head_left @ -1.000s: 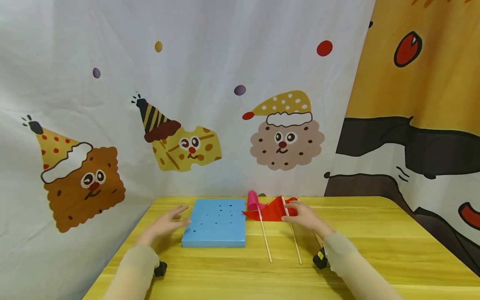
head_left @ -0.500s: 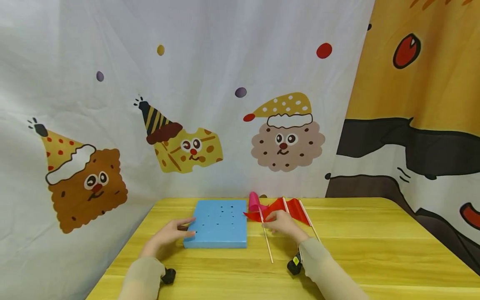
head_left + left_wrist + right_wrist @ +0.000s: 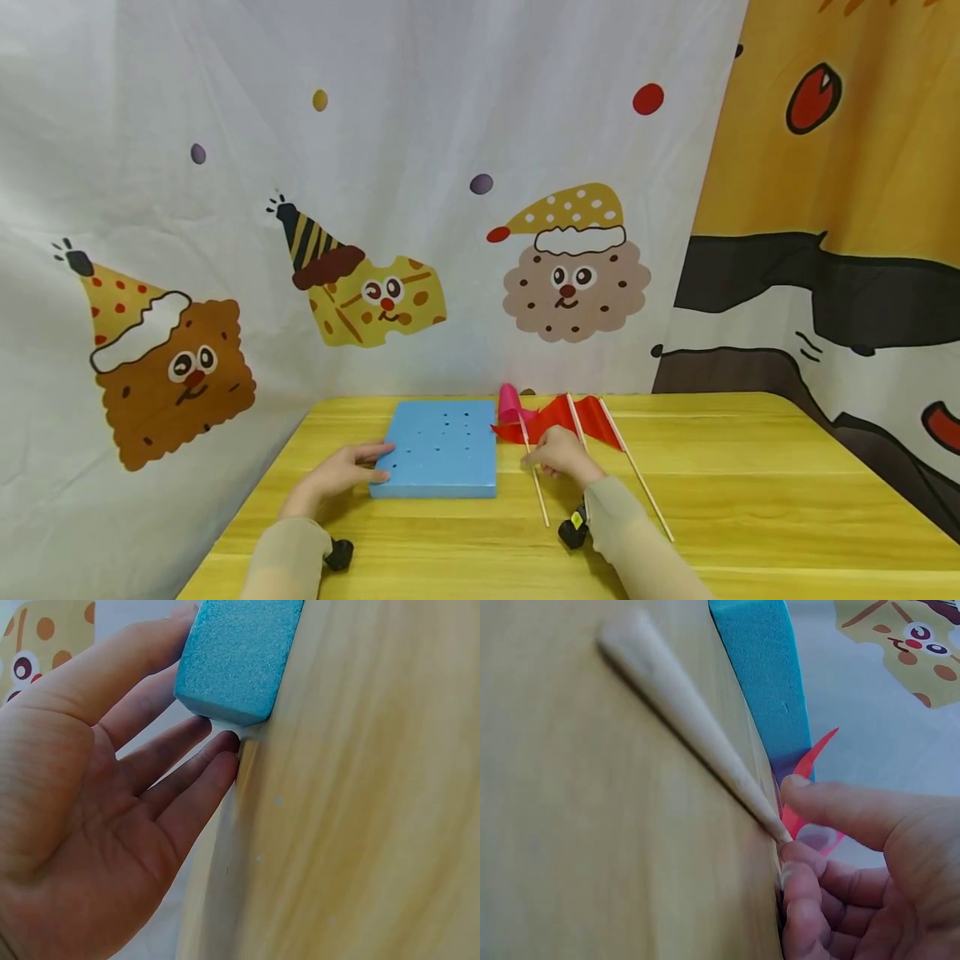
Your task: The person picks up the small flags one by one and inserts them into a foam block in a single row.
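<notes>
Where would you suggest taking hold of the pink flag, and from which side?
I'd pinch its stick, on the bare near half, from above and the right: it's thin and lies along the table, the pink cloth curls at the far end, and the block lies to the left.

In both wrist views the top edge cuts off the blue block [image 3: 236,660]. Right of the block, the right hand [image 3: 561,454] and sleeve [image 3: 637,533] hide the lower part of the middle stick [image 3: 575,417]; the nearest stick [image 3: 697,727] has a blurred end.
</notes>
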Motion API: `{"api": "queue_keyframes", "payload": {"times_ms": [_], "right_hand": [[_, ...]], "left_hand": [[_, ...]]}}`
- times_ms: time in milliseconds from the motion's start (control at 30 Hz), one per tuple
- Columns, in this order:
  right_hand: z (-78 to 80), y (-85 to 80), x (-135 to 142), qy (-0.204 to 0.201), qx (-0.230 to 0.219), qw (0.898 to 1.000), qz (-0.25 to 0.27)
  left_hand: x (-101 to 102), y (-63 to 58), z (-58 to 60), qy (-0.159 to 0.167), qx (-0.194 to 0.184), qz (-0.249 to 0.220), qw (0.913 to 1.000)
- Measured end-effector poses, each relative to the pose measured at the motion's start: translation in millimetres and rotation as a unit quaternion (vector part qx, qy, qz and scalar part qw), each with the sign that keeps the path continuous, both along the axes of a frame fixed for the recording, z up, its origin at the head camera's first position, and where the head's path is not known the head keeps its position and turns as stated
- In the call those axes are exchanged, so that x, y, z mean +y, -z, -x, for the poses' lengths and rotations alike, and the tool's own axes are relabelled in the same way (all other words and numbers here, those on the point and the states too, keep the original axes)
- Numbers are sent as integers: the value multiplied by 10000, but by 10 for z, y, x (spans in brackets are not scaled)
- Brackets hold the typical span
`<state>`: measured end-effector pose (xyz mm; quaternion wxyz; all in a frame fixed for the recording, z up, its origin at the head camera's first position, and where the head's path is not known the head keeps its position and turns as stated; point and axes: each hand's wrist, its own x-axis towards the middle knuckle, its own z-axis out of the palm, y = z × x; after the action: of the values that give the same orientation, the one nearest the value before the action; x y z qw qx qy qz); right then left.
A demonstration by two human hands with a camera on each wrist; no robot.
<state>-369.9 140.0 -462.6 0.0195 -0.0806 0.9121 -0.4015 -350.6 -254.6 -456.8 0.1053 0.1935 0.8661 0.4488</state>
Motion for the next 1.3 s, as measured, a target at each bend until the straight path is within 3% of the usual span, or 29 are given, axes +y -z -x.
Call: {"api": "queue_keyframes", "payload": {"times_ms": [200, 367, 733, 1067, 1300], "right_hand": [[-50, 60, 5, 97, 240, 9986, -457], [-87, 97, 48, 172, 203, 9987, -430], [-31, 24, 123, 112, -449, 9954, 842], [40, 17, 170, -207, -1240, 9774, 1698], [91, 14, 156, -429, -1593, 9661, 1988]], "left_hand": [[15, 33, -13, 155, -250, -153, 9995], [34, 75, -20, 150, -193, -83, 9997], [2, 46, -8, 82, -136, -121, 9998], [-20, 13, 0, 112, -345, -190, 9992], [-6, -1, 5, 29, -210, -118, 9997]]}}
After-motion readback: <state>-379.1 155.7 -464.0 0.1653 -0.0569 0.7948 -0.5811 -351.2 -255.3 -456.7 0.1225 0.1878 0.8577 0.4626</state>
